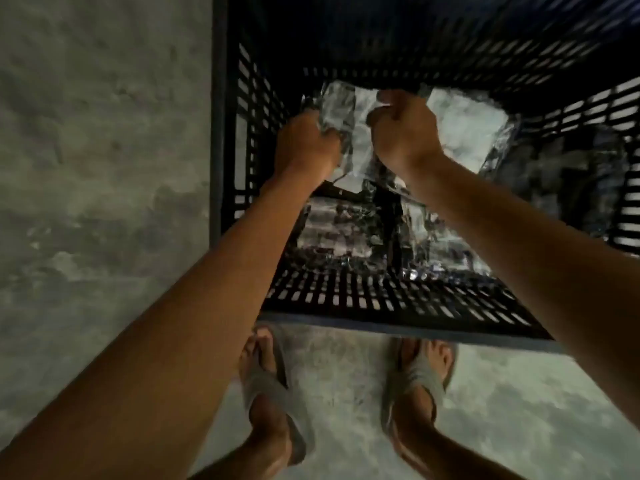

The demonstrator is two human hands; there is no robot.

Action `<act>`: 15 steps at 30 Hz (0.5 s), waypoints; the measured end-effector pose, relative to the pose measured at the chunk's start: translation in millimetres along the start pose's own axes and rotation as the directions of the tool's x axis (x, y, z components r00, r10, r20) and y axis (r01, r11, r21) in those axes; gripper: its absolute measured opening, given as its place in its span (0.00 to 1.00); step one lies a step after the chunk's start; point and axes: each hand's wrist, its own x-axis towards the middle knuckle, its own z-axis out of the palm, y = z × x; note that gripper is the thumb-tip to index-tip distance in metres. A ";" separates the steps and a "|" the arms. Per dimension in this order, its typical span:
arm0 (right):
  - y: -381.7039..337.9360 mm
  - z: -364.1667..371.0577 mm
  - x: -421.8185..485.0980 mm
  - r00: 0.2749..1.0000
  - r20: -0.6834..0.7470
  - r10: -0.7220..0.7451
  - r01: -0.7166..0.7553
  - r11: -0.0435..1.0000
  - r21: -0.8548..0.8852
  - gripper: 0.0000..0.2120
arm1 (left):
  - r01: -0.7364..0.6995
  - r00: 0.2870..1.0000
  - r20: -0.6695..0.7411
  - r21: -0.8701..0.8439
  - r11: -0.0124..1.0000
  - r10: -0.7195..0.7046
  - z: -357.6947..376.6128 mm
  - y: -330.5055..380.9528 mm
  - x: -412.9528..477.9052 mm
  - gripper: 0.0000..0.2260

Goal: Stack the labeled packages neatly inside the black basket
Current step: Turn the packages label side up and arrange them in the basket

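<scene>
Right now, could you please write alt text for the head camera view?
Both hands, left hand and right hand, grip a shiny plastic-wrapped package inside a black slatted basket holding more packages. Sandalled feet stand on concrete.

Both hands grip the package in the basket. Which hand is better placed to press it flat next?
Probably right: the right hand sits over the package middle, while the left hand holds its edge near the basket wall.

I see the black basket (pixel 332 299), slatted and open-topped, filling the upper right of the frame. Inside, a shiny clear-wrapped package (pixel 349 133) sits tilted at center, above more packages (pixel 337 230) lying lower down.
</scene>
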 end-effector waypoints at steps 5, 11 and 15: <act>12.5 23.8 49.5 0.987 -0.087 0.132 -0.131 0.991 0.021 0.23 | 0.054 0.999 0.000 0.069 0.996 -0.054 15.8 -0.1 51.8 0.22; 11.5 33.6 54.5 0.997 -0.002 0.083 -0.071 0.849 -0.523 0.44 | -0.037 0.991 0.130 0.177 0.983 0.014 28.1 -9.2 75.3 0.30; 1.6 43.4 66.4 0.991 0.043 0.129 -0.042 0.593 -0.804 0.41 | -0.020 0.989 0.149 0.233 0.972 -0.015 26.9 -13.4 86.3 0.28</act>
